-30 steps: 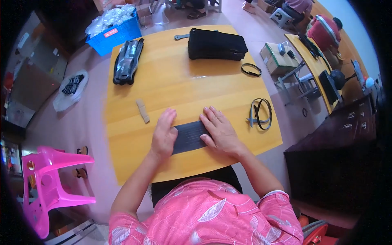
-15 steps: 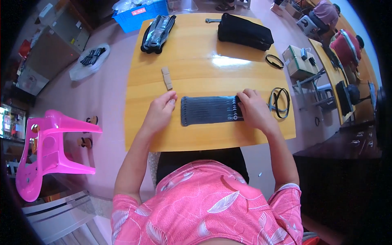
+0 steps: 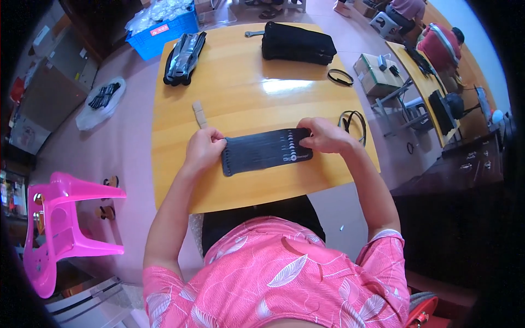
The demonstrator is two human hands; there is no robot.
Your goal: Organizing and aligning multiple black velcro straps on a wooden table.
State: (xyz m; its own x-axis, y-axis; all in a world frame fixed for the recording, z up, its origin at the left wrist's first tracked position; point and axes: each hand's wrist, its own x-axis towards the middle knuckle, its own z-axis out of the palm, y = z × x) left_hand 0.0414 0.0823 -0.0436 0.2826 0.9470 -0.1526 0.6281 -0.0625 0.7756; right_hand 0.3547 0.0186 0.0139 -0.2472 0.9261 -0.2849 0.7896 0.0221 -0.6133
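A flat black rectangular pouch [image 3: 262, 152], with narrow parallel slots, a scalloped left edge and white print near its right end, is held just in front of me over the yellow wooden table [image 3: 240, 197]. My left hand [image 3: 205, 148] pinches its upper left corner between thumb and fingers. At the opposite end, my right hand [image 3: 325, 135] is closed on the upper right corner. Beyond my left hand lies a tan segmented strip [image 3: 198, 112]. Looped black straps [image 3: 355, 124] rest on the table to the right of my right hand.
Toward the far edge lie a glossy black bundle [image 3: 185, 57], a thick black stack [image 3: 298, 45] and a wrench [image 3: 254, 34]. A black strap ring [image 3: 340, 77] sits nearby. A blue crate [image 3: 161, 38] stands beyond the table; a pink stool [image 3: 71, 218] is at left. People sit far right.
My left hand, formerly beside the pouch, now grips its left corner. The pouch has tilted, its right end turned slightly away. The whole view has shifted a little.
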